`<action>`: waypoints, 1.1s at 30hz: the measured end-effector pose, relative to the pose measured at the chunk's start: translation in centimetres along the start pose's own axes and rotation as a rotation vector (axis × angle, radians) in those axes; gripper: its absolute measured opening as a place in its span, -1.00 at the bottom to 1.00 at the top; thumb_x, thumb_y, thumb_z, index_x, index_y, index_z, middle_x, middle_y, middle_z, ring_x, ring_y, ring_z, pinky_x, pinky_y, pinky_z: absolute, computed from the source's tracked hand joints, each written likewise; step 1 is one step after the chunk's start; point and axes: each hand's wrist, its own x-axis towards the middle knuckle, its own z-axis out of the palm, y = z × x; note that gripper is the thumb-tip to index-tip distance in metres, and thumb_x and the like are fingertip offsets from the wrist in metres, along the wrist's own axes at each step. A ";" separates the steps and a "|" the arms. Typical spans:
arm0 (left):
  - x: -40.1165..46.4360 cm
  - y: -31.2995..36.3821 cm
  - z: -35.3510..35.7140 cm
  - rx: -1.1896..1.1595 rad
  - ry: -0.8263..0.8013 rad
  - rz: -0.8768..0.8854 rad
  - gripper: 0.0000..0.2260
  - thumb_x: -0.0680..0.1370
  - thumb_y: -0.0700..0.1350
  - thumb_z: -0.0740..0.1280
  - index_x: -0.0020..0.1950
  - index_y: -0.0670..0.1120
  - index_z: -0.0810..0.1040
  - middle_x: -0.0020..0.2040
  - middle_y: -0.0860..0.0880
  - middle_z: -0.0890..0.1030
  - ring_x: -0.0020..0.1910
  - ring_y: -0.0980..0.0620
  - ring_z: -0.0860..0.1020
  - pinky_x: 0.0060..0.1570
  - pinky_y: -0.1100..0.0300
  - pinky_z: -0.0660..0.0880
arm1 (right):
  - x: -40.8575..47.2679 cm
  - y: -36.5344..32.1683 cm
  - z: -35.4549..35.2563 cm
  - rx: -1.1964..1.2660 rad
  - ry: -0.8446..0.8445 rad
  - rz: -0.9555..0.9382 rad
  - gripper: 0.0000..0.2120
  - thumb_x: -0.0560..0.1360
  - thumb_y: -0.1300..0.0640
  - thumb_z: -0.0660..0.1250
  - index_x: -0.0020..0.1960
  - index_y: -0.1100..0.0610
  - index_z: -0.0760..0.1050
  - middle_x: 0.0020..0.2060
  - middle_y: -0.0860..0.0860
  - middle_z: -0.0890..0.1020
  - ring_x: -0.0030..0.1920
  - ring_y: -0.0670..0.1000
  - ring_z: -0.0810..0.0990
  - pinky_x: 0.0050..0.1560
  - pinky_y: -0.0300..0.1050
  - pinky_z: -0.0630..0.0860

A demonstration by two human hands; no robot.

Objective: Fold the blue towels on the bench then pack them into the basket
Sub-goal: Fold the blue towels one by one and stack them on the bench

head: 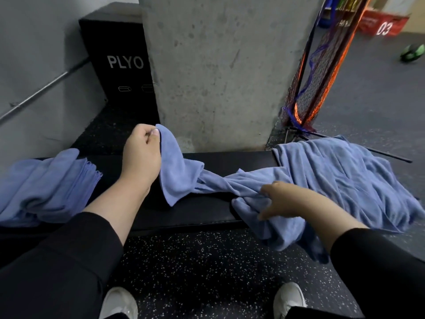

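Head view: left hand (141, 155) pinches a blue towel (220, 183) corner; right hand (279, 201) grips its bunched middle over the worktop (220, 161). Folded stack (46, 183) lies left; unfolded pile (345, 178) right. No basket in sight, so packing remains.

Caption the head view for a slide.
Both hands, left and right, stretch a crumpled blue cloth towel over the black padded bench.
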 end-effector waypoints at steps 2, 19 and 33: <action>-0.3 -0.3 0.9 0.128 -0.148 0.022 -0.84 0.69 -0.09 0.18 0.06 -0.08 0.55 -0.09 -0.01 0.61 -0.18 0.05 0.51 -0.23 0.17 0.41 | 0.6 -0.1 2.0 -0.049 0.063 -0.001 -0.30 0.34 -0.23 0.50 0.40 -0.09 0.38 0.26 0.01 0.43 0.18 0.12 0.53 0.01 -0.04 0.47; -4.6 -5.1 10.7 0.972 -0.801 0.284 -0.52 0.72 0.02 0.12 0.63 0.20 0.08 0.66 0.05 0.05 0.59 -0.11 0.15 0.45 -0.10 0.21 | -1.9 4.1 -1.6 0.481 0.654 0.045 -0.87 0.55 0.15 0.36 0.02 0.12 0.67 -0.18 0.14 0.69 -0.12 0.14 0.63 -0.12 -0.02 0.51; -4.2 -6.1 11.3 0.910 -0.577 0.352 -0.74 0.71 -0.03 0.14 0.36 0.00 0.50 0.26 -0.03 0.60 0.17 -0.09 0.60 0.09 -0.02 0.51 | -1.3 14.8 -1.1 0.436 0.629 0.386 -0.76 0.51 0.08 0.42 0.13 0.17 0.65 0.06 0.25 0.66 0.07 0.26 0.60 0.06 0.01 0.51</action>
